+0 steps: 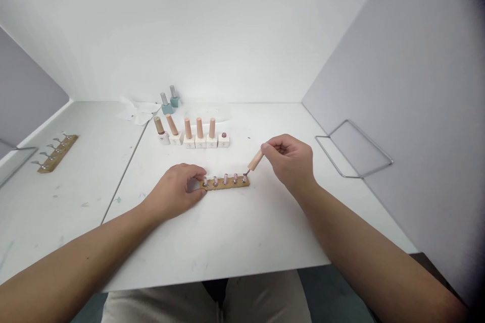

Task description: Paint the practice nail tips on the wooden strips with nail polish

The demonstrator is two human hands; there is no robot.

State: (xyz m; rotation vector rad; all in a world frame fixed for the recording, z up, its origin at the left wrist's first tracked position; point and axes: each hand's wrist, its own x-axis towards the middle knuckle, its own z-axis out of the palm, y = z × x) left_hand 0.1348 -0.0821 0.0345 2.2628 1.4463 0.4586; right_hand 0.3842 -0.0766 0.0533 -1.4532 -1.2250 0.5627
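The wooden nail-tip holder (pixel 227 186) lies on the white counter (pixel 220 234) at the centre of the frame, between the two hands. The left hand (pixel 181 189), just left of centre, is closed around the holder's left end, thumb along the near edge and fingers at the far side. The right hand (pixel 290 159), right of centre, pinches the wooden handle of a nail polish brush (pixel 255 160); the handle slants down and left, and its dark tip meets or nearly meets the rightmost of five pinkish nail tips (pixel 226 178) standing on the holder. The right hand itself is apart from the wood, just beyond its right end.

Above the holder in the frame, a row of white polish bottles (pixel 200 142) with tall caps ends at the right in a capless bottle (pixel 224 141). Two teal bottles (pixel 167 108) stand in the upper left.
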